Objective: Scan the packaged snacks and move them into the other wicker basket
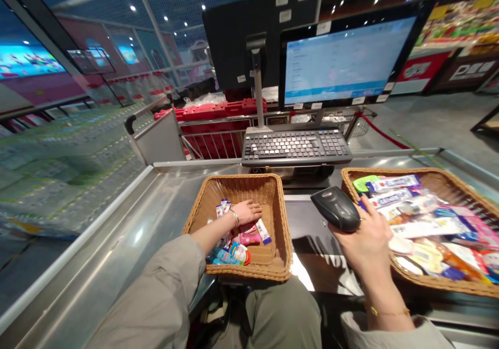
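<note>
My left hand (247, 212) reaches into the left wicker basket (283, 188), its fingers stretched out over some packets. Around it in the basket lie a white-and-purple wrapped stick (263, 231), a pink package (249, 238) and a blue package with a round cartoon face (237, 254). What lies under the palm is hidden. My right hand (364, 240) is wrapped round a black barcode scanner (336, 208), held over the counter between the two baskets. Beside that hand, the right wicker basket (440, 282) is heaped with wrapped snacks (432, 229), including white-and-purple packets.
A black keyboard (296, 146) stands behind the baskets, below a lit monitor (346, 57) and a second screen (234, 42) seen from behind. The metal counter (132, 208) has a raised edge on the left. Shopping carts (214, 130) stand beyond it.
</note>
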A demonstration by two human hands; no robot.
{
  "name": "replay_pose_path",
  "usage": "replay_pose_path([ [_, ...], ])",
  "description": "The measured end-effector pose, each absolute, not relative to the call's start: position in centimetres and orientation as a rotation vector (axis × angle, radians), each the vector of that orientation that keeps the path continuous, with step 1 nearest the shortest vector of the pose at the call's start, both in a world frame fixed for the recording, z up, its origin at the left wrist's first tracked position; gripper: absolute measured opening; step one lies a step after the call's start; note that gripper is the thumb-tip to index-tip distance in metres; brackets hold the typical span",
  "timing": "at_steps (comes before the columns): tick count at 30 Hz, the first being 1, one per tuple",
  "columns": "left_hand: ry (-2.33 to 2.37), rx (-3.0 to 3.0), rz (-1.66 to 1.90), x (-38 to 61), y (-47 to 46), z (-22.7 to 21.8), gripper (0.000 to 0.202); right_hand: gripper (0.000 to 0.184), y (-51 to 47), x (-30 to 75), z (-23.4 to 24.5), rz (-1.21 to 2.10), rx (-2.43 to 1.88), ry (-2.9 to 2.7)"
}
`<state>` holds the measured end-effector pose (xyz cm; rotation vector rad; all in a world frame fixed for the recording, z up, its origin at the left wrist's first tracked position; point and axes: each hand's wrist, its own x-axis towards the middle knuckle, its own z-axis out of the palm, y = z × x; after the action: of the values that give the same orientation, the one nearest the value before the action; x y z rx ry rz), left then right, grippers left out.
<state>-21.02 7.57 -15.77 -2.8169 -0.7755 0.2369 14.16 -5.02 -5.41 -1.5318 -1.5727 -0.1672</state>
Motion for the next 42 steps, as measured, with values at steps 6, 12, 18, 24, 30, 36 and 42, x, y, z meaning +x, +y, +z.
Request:
replay_pose_path([
  [6, -0.710, -2.837, 0.160, -21.0, 7.9, -16.6, 0.018, 0.038, -5.0, 14.3, -5.5, -0.165, -1.529, -1.583],
  [12, -0.658, -2.805, 0.134, -20.5, 7.7, -16.8, 0.013, 0.036, -5.0, 14.5, -5.8, -0.162, -1.543, -1.583],
  [18, -0.558, -2.781, 0.101, -20.8, 7.5, -15.9, 0.015, 0.035, -5.0, 14.7, -6.1, -0.148, -1.556, -1.573],
  [24, -0.433, -2.734, -0.004, -21.0, 7.2, -14.1, 0.017, 0.036, -4.7, 14.4, -6.5, -0.119, -1.560, -1.576],
  [30, -0.626, -2.637, 0.083, -21.8, 5.8, -11.3, 0.022, 0.036, -4.7, 14.2, -6.8, -0.111, -1.550, -1.557],
  [36, -0.926, -2.499, -0.005, -22.9, 3.5, -7.6, 0.030, 0.036, -4.9, 14.1, -7.1, -0.102, -1.528, -1.556],
  [42, -1.228, -2.311, -0.185, -22.1, 0.6, -5.0, 0.041, 0.037, -5.2, 13.6, -7.1, -0.111, -1.520, -1.545],
])
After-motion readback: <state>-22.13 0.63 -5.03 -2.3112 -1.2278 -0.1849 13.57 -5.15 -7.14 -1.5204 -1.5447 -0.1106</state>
